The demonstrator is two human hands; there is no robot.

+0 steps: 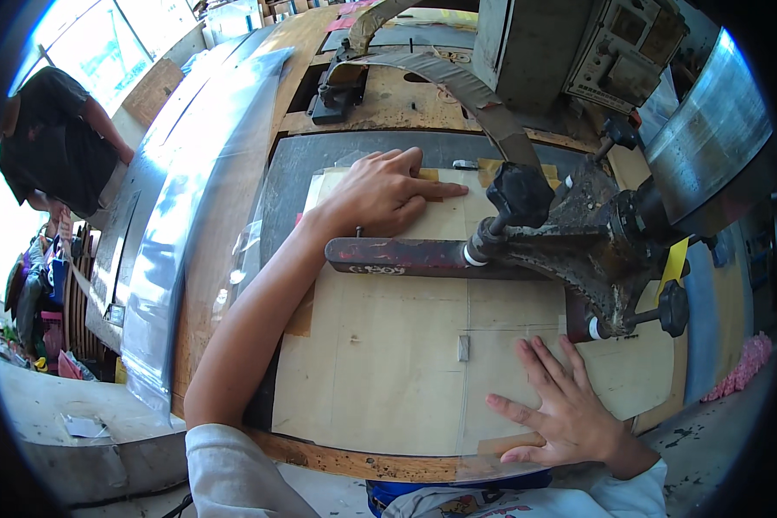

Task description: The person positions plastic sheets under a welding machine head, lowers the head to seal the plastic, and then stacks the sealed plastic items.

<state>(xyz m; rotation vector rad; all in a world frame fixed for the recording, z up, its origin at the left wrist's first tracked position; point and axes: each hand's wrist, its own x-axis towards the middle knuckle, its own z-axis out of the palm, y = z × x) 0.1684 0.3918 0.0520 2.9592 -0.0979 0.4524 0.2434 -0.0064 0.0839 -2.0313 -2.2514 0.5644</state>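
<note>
A cream-coloured flat sheet (371, 371) with thin drawn lines lies on a dark plate (285, 186), taped at places along its edges. My left hand (388, 192) reaches past a dark metal bar (406, 256) and rests at the sheet's far part. Its index finger points right, the other fingers are partly bent, and nothing shows in its grasp. Flat on the near right of the sheet lies my right hand (561, 410), fingers spread and holding nothing. Small metallic pieces sit on the sheet's middle line (464, 348) and at its far edge (464, 165).
A machine head with a metal cylinder (712, 129) and black knobs (520, 194) stands over the right side. Behind it is a control box (626, 52). Clear plastic sheeting (207, 198) covers the left side. Another person (65, 142) stands at far left.
</note>
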